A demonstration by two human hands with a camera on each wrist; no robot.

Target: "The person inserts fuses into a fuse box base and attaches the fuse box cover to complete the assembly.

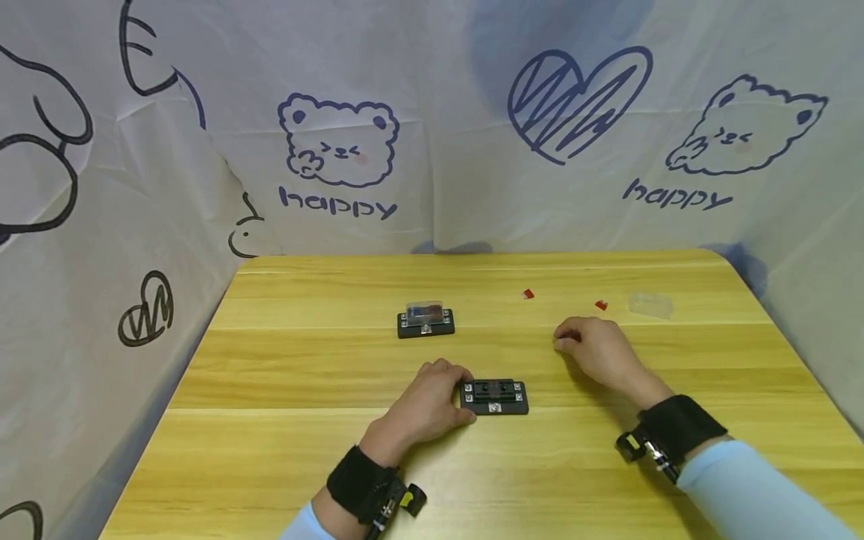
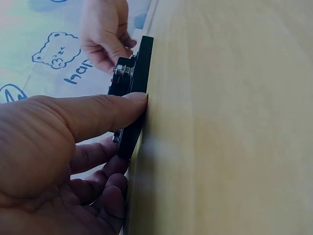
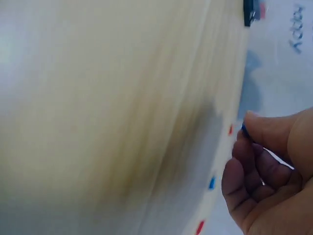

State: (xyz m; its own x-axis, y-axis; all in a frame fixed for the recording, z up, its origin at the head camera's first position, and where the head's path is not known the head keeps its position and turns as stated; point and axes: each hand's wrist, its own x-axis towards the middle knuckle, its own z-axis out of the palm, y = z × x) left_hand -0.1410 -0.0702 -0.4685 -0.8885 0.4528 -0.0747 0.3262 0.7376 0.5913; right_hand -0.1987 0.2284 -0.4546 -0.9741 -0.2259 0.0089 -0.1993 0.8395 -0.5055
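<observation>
My left hand [image 1: 428,401] grips the left end of a black fuse block [image 1: 496,397], thumb on its near edge and fingers behind. The block lies on the table uncovered, with metal screw terminals showing. In the left wrist view, the thumb presses against the side of the block's base [image 2: 142,63]. My right hand [image 1: 601,352] is above the table to the block's right. Between its thumb and forefinger it pinches a small blue blade fuse [image 3: 245,130], mostly hidden by the fingertips. Another blue fuse [image 3: 212,182] lies on the table near that hand.
A second fuse block [image 1: 426,321] with a clear cover stands behind the first. Two red fuses, one left [image 1: 529,294] and one right [image 1: 601,305], lie farther back. Beside the right one is a loose clear cover [image 1: 651,304]. A drawn-on cloth [image 1: 466,180] hangs behind the table.
</observation>
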